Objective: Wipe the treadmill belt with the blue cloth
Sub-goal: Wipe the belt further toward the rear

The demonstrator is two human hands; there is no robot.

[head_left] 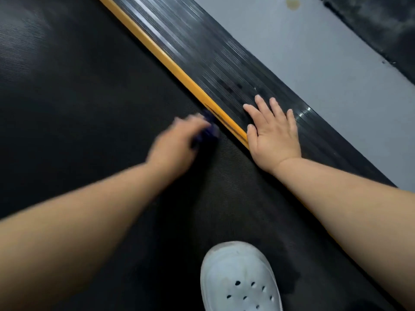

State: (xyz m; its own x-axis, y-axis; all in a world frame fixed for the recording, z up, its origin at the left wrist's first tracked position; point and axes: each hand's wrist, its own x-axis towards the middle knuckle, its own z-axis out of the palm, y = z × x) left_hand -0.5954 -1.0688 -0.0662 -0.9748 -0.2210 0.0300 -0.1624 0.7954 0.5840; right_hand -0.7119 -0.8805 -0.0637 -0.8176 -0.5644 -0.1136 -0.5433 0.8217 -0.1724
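- At the right edge of the treadmill belt (89, 97), the left hand (177, 142) has the blue cloth (207, 131) down on the black surface, just beside the yellow strip (170, 63) that borders it.
- That hand is smeared by blur, so the grip is hard to read. It appears to be bunched over the cloth and clutching it, with only a dark blue wad showing past the fingers.
- The right hand (274, 133) lies flat with its fingers spread and straight, holding nothing. Its palm is planted on the ribbed side rail (213, 52) on the far side of the yellow strip, probably as a brace.
- By my reading, the step in hand is a wiping stroke along the belt's right margin.
- The next move calls for carrying the cloth leftward across the wide stretch of belt, with steady downward pressure so the textured weave gives up its dust.
- A white clog (240, 279) stands on the near part of the belt, and that patch will need the foot shifted before it can be wiped.
- Right of the rail runs a grey floor (325, 63) with a yellowish stain (292, 3) at the far end, and a dark mat (381, 30) lies beyond it.
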